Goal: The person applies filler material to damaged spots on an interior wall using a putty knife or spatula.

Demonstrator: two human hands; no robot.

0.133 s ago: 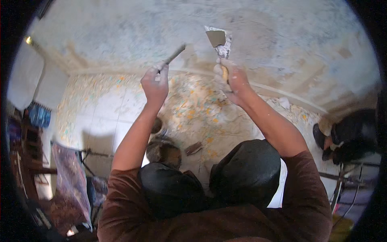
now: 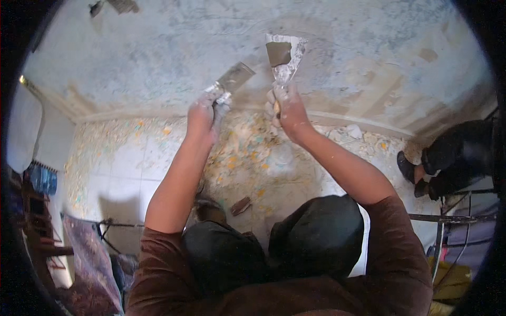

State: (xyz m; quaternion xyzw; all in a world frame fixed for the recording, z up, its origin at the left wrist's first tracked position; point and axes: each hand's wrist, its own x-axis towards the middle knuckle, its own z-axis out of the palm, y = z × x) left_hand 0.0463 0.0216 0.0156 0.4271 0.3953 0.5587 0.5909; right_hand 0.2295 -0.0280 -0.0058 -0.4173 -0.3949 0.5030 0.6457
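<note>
My left hand (image 2: 203, 118), dusted white, is closed round the handle of a flat rectangular-bladed scraper (image 2: 236, 77). The blade's flat face shows, tilted up to the right. In my right hand (image 2: 290, 111), also whitened, is a putty knife (image 2: 297, 51) with a flared blade and a yellowish handle. A lump of grey-brown filler (image 2: 279, 53) lies on that blade, and white residue coats its edges and neck. Both blades are in front of the patchy wall (image 2: 195, 42), apart from each other. Whether either blade touches the wall, I cannot tell.
Paint flakes and plaster debris (image 2: 237, 158) cover the tiled floor along the wall's foot. A brown fragment (image 2: 241, 206) lies near my knees. Another person's legs (image 2: 456, 152) are at the right, near a metal frame (image 2: 440, 216). A blue water jug (image 2: 43, 179) stands at the left.
The left scraper has turned from nearly edge-on to showing its flat face. My right hand has shifted slightly left and down with the putty knife. The whole view has moved a little.
</note>
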